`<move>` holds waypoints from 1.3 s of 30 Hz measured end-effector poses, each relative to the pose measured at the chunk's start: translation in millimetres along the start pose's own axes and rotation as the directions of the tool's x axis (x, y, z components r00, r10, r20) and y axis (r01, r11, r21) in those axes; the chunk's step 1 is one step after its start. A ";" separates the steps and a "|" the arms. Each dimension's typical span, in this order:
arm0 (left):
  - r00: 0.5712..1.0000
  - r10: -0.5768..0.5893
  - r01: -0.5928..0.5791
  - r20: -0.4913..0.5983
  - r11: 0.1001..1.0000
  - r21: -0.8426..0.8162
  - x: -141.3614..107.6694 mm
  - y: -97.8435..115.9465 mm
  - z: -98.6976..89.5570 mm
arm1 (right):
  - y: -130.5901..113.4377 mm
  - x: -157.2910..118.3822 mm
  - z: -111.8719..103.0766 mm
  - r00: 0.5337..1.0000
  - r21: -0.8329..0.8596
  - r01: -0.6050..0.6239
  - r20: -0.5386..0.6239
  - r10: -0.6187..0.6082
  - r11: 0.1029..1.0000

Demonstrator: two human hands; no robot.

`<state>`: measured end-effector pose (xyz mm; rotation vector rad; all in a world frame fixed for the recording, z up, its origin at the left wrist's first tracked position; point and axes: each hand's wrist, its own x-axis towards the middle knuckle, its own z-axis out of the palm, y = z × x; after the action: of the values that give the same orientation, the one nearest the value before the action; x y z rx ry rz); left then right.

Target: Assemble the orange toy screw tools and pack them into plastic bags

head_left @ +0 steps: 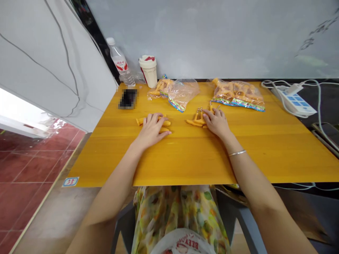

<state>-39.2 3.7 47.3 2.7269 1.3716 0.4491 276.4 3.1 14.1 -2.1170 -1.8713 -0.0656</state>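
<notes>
My left hand [152, 128] rests palm down, fingers spread, over several orange stick-shaped pieces [166, 123] on the table's left half. It covers part of them. To the right lies a group of orange T-shaped handles [196, 122] with thin metal spiral tips pointing away from me. My right hand [217, 121], also palm down with its fingers apart, touches the right side of this group and hides some of it. A silver bracelet [237, 152] circles the right wrist.
Behind the hands lie an opened clear bag [184, 93] and filled bags of orange parts [238, 93]. A water bottle [122, 63], a cup [148, 72] and a blurred dark object [128, 98] stand or lie back left. A power strip [295, 100] with cables is at right.
</notes>
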 end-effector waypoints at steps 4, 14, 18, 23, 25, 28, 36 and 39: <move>0.999 -0.010 0.009 -0.030 1.000 -0.015 -0.1 -3.4 1.3 | 1.4 2.6 -1.3 0.999 0.066 0.024 0.039 -0.027 0.998; 0.996 -0.009 0.006 -0.086 0.999 -0.034 0.0 -7.0 -1.3 | -3.0 0.4 -10.6 0.972 0.182 0.173 0.128 -0.197 0.968; 0.987 0.131 -0.140 -0.091 0.984 -0.112 2.8 15.6 7.4 | 3.3 2.0 -17.8 0.996 0.126 0.077 -0.046 -0.072 0.989; 0.939 0.342 -0.328 0.033 0.922 -0.207 10.3 54.2 34.6 | 11.3 5.6 -14.4 0.999 0.084 -0.051 0.020 0.050 0.995; 0.930 0.361 -0.338 0.070 0.914 -0.222 11.6 63.4 43.9 | 10.0 6.6 -10.2 0.998 0.134 -0.013 0.059 0.005 0.991; 0.918 0.389 -0.360 0.083 0.901 -0.242 9.9 73.2 50.5 | 4.6 6.9 -5.8 0.995 0.187 0.057 0.072 -0.072 0.981; 0.875 0.471 -0.440 0.115 0.871 -0.218 6.0 112.8 54.3 | -2.5 6.0 -6.8 0.955 0.225 0.244 0.115 -0.274 0.943; 0.860 0.499 -0.467 0.109 0.854 -0.228 7.5 121.2 57.7 | -4.8 6.2 -4.0 0.936 0.294 0.292 0.109 -0.336 0.910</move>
<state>75.5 -58.9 15.6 2.8417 0.5503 0.3434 273.4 8.5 20.4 -1.6642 -2.1578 0.2817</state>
